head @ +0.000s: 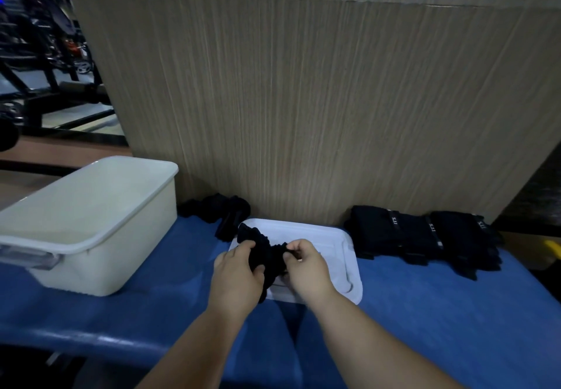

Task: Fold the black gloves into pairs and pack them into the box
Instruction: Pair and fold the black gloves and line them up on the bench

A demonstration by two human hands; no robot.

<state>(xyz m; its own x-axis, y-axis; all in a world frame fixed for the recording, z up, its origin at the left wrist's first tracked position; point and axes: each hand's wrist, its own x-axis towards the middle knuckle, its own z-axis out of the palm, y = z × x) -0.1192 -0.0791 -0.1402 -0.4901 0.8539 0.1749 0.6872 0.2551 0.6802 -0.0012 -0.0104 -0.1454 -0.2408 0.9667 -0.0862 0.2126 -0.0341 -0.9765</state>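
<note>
Both hands hold a bunched black glove pair [271, 255] over the white lid [334, 236] lying flat on the blue surface. My left hand [236, 276] grips the bundle's left side with curled fingers. My right hand [306, 270] pinches its right edge between thumb and fingers. The cream plastic box [91, 221] stands at the left, its inside hidden from this angle. Several black gloves with white lettering [425, 236] lie flat at the right. A small heap of black gloves [218, 211] sits against the wall behind the lid.
A wood-grain wall panel [303, 100] rises right behind the blue work surface [151, 312]. Dark metal frames [45, 69] show at the far left. A yellow object [549, 247] sits at the right edge.
</note>
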